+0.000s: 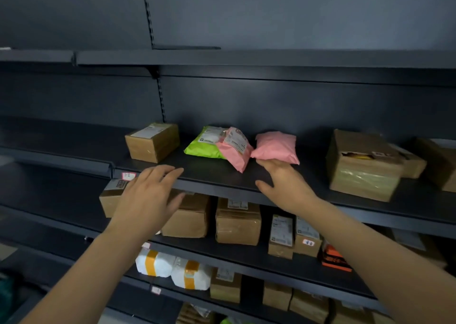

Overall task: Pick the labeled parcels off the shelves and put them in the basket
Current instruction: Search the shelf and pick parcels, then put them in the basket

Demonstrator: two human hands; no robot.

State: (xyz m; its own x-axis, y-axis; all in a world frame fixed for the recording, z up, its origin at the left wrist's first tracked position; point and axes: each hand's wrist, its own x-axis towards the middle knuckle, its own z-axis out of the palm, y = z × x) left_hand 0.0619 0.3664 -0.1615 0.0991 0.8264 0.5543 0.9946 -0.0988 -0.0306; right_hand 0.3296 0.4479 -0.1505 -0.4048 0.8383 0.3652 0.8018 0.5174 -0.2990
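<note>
The plain pink parcel [276,147] hides part of the right hand [283,188]; at three o'clock a cardboard box [444,165] runs off-frame.

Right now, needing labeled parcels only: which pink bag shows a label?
The left pink bag, leaning on the green bag: white label visible. The right pink bag, at the right hand, shows none.

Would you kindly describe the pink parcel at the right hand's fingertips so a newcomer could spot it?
On the dark shelf at hand height, look right of the green mailer. Past the labelled pink mailer lies the plain pink mailer, touching the right hand; it alone shows no label.
</note>
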